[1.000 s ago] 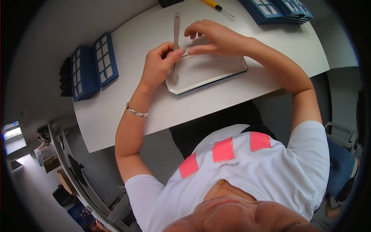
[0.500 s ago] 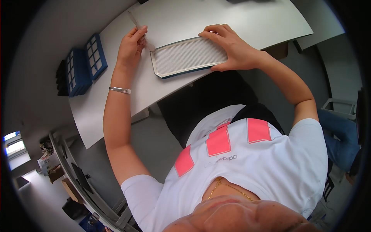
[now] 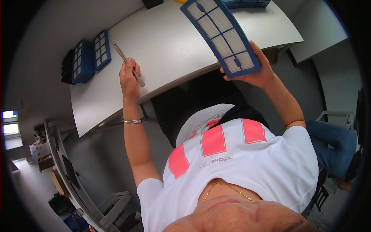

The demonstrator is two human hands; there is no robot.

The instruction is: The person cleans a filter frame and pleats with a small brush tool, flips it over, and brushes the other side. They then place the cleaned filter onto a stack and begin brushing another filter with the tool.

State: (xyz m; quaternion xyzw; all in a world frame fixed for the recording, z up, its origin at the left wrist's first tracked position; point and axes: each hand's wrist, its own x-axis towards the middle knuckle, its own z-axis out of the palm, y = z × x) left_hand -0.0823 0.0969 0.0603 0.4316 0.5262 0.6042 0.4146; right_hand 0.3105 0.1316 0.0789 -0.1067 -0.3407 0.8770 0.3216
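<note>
My right hand (image 3: 259,69) grips a pleated air filter (image 3: 224,36) by its near end. The filter is tilted up off the table, and its blue grid frame faces me with white pleats showing through the openings. My left hand (image 3: 129,73) is closed around a slim, pale spatula-like tool (image 3: 119,50). Its flattened, rounded end points toward me, and its narrow handle end points away. The left hand is over the white table (image 3: 162,50), apart from the filter. To the left of that hand, another blue-framed filter (image 3: 102,51) sits beside a stack of filters (image 3: 84,63).
More blue filters (image 3: 247,4) lie at the table's far right. A black object (image 3: 152,3) and a bit of something yellow (image 3: 180,1) show at the far edge. Black items (image 3: 67,69) stand past the left stack. At right sits a person in jeans (image 3: 332,145).
The filter has been lifted off the table and turned, so its blue grid side shows instead of the bare pleated side. My left hand has drawn back from the filter's corner with the tool.
</note>
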